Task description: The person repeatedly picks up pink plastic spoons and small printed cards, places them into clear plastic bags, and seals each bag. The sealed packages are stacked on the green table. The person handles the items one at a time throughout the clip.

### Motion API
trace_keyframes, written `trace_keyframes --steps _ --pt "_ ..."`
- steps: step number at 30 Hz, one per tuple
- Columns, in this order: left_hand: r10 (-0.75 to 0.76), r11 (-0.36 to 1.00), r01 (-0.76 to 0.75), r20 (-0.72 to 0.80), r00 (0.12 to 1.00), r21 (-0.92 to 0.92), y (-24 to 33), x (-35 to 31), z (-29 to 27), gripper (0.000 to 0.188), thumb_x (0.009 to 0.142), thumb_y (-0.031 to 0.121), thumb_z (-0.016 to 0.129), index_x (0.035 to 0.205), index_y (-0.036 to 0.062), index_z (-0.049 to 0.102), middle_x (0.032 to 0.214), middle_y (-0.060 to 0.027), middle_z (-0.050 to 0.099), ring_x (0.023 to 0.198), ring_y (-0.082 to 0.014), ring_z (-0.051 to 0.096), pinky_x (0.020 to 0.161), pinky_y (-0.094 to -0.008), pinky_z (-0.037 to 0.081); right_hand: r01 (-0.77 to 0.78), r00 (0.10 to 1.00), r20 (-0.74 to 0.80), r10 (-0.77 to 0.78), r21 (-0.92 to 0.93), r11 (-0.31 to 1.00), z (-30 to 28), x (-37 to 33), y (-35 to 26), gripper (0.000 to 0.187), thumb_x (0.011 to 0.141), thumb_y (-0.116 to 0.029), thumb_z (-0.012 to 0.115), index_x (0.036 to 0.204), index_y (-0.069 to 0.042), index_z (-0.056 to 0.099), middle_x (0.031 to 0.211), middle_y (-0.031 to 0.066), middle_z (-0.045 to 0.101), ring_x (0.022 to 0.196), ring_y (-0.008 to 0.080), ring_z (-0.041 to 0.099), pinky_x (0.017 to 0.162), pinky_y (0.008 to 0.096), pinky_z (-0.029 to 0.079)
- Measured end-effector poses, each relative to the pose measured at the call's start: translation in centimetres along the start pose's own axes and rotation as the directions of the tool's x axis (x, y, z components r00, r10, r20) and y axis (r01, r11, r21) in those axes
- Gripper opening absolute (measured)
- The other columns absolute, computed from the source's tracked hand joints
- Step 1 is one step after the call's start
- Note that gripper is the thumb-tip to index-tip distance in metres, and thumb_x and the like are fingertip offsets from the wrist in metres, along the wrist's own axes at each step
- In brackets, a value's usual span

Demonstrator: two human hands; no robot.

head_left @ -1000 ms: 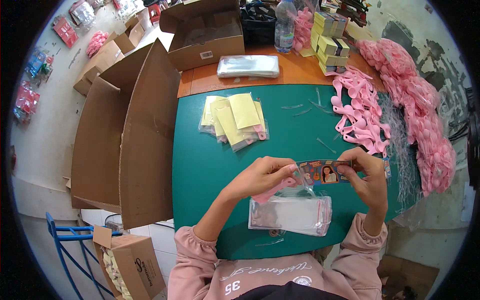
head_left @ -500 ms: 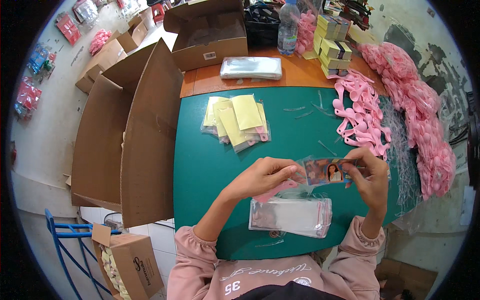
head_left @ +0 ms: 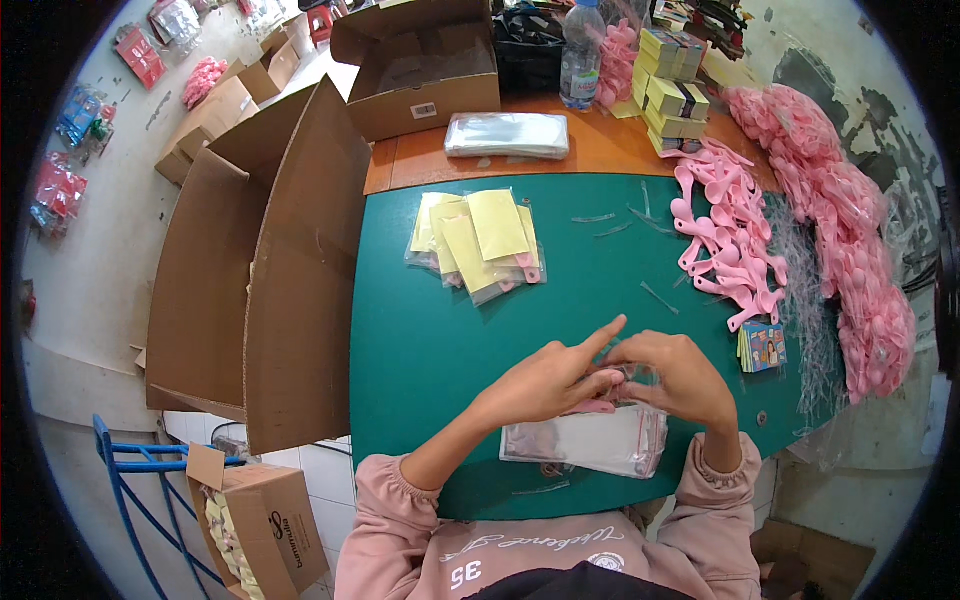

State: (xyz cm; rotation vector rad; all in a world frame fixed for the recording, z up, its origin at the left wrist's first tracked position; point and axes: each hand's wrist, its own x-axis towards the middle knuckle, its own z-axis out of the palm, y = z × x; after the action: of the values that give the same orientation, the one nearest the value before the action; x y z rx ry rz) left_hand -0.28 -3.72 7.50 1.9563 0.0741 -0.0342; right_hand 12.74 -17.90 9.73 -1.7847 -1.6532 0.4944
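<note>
My left hand (head_left: 548,380) and my right hand (head_left: 672,376) meet over the near part of the green table top (head_left: 420,330). Together they pinch a small clear bag with a pink piece (head_left: 612,392) in it; most of it is hidden by my fingers. My left forefinger points up and right. Under my hands lies a stack of clear plastic bags (head_left: 585,442). A pile of filled bags with yellow cards (head_left: 478,238) lies further back on the table.
Loose pink spoons (head_left: 728,238) and a heap of bagged pink ones (head_left: 850,230) lie at the right, with a small stack of picture cards (head_left: 762,346). A big open cardboard box (head_left: 260,270) stands at the left. Behind are a bag bundle (head_left: 506,134), another box (head_left: 420,70), a bottle (head_left: 580,50).
The picture card held up between my hands is no longer showing. My hands have closed together and dropped toward the bag stack.
</note>
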Motion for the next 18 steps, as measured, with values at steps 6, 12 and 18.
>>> trace_keyframes --steps 6,12,18 --pt "-0.098 0.972 0.133 0.180 0.979 -0.192 -2.8 0.2 -3.0 0.068 0.082 0.026 0.063 0.136 0.0066 0.025 0.086 -0.0136 0.065 0.081 -0.0175 0.063 0.070 -0.0290 0.048 -0.315 0.927 -0.013 0.376 0.518 0.795 -0.6 -0.7 3.2 0.022 0.068 -0.009 0.073 0.068 -0.005 0.051 0.067 0.0004 0.056 0.060 0.0061 0.050 0.055 0.0228 0.041" --pt "-0.080 0.821 0.033 -0.058 0.995 -0.570 -3.1 0.5 -3.4 0.050 0.082 0.011 0.061 0.127 0.0069 0.038 0.096 -0.0107 0.061 0.085 -0.0096 0.057 0.074 -0.0222 0.045 -0.291 0.864 -0.067 0.500 0.743 0.602 -0.9 -0.1 2.7 0.019 0.072 -0.010 0.071 0.071 -0.004 0.053 0.070 -0.0002 0.055 0.061 0.0052 0.049 0.055 0.0204 0.040" --pt "-0.086 0.814 0.002 -0.117 0.989 -0.581 -3.1 0.5 -2.0 0.051 0.083 0.012 0.061 0.127 0.0069 0.035 0.097 -0.0116 0.060 0.088 -0.0122 0.057 0.077 -0.0258 0.047 -0.266 0.910 -0.099 0.403 0.608 0.748 -0.8 -0.5 4.1 0.018 0.075 -0.014 0.068 0.076 0.000 0.056 0.066 0.0017 0.056 0.062 0.0060 0.050 0.055 0.0215 0.041"
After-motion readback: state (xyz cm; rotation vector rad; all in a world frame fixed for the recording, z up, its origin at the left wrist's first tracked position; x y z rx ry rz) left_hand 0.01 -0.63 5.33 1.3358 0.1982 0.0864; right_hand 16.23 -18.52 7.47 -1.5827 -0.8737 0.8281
